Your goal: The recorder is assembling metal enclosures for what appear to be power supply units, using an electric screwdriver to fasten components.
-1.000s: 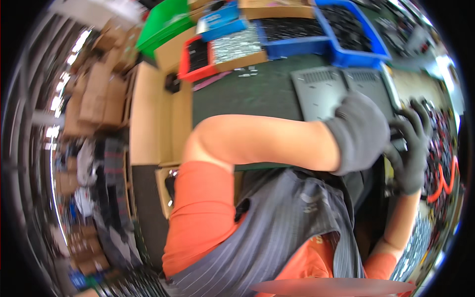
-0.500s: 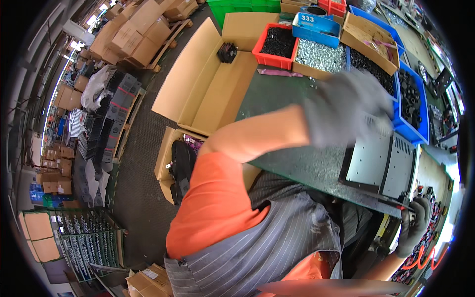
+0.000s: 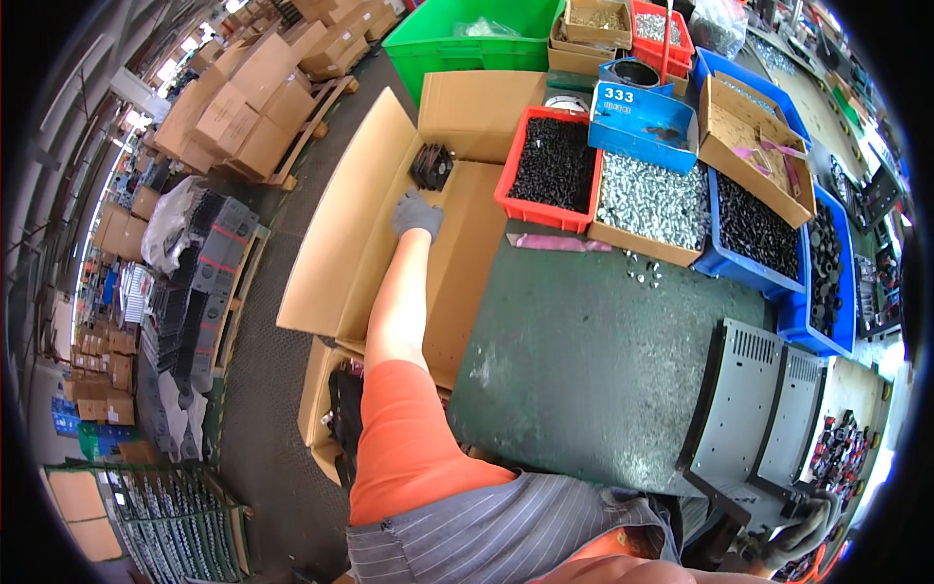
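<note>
My left hand (image 3: 418, 216), in a grey glove, reaches into a long open cardboard box (image 3: 465, 263). Its fingers look partly spread, with nothing seen in them. Just beyond the fingertips a black cooling fan (image 3: 431, 166) stands against the box's inner side, apparently more than one unit together. My right hand (image 3: 809, 533), also gloved, is low at the right, beside the near corner of a grey metal chassis panel (image 3: 732, 409) with slots and holes. Its fingers are curled there; what they hold is hidden. The panel lies at the right end of the green table (image 3: 574, 350).
Behind the table's far edge stand a red bin (image 3: 504, 200) of black screws, a carton (image 3: 637, 245) of silver fasteners and blue bins (image 3: 793, 331) of black parts. A green crate (image 3: 457, 49) is behind the box. Stacked cartons (image 3: 248, 107) rest on a pallet at left.
My left hand has swung from above the metal panel leftward into the cardboard box near the fan. The right hand stays by the panel's near corner. The whole view has shifted.
</note>
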Available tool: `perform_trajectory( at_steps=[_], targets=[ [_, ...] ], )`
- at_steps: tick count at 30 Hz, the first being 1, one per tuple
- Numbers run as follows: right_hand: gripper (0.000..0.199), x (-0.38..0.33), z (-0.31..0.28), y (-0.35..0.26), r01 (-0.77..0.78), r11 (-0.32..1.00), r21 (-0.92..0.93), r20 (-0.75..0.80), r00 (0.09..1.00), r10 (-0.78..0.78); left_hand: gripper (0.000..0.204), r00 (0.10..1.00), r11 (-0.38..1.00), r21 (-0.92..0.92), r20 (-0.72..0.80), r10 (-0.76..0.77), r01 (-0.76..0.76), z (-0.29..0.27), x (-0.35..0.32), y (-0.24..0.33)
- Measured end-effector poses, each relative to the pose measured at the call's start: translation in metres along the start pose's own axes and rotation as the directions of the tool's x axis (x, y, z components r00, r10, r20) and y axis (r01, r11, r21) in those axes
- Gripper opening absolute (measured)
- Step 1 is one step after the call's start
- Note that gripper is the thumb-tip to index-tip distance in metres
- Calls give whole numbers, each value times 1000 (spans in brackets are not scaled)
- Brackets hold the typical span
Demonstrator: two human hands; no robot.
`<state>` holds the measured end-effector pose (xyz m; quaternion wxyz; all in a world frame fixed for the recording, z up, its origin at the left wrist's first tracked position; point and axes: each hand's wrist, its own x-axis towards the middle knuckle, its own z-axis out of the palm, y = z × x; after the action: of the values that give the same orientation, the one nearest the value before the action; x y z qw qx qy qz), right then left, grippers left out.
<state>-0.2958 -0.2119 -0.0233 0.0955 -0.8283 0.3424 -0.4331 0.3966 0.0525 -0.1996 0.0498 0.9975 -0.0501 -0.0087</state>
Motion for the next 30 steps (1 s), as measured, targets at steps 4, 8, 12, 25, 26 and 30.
perform_trajectory(
  at_steps=[4,8,12,25,26,30],
  targets=[
    [19,-9,2,15,425,784,-453,16,883,-469,69,976,991,78,-200,-90,107,25,55,14],
    [27,-20,-6,18,34,936,-351,-98,993,-73,72,974,996,30,-214,-73,81,36,102,19],
    [36,-18,-22,5,-243,961,-136,-19,970,242,72,989,990,-63,-79,-129,124,43,117,24],
    [38,28,10,-57,-145,937,-316,61,983,173,44,921,205,-900,362,-142,386,74,76,-18],
    [37,30,7,-58,-138,945,-296,66,984,164,41,935,244,-902,343,-92,355,58,64,-25],
    [30,38,0,-65,-75,949,-306,112,987,114,44,996,399,-916,-4,-89,32,-53,-17,-29]
  ],
)
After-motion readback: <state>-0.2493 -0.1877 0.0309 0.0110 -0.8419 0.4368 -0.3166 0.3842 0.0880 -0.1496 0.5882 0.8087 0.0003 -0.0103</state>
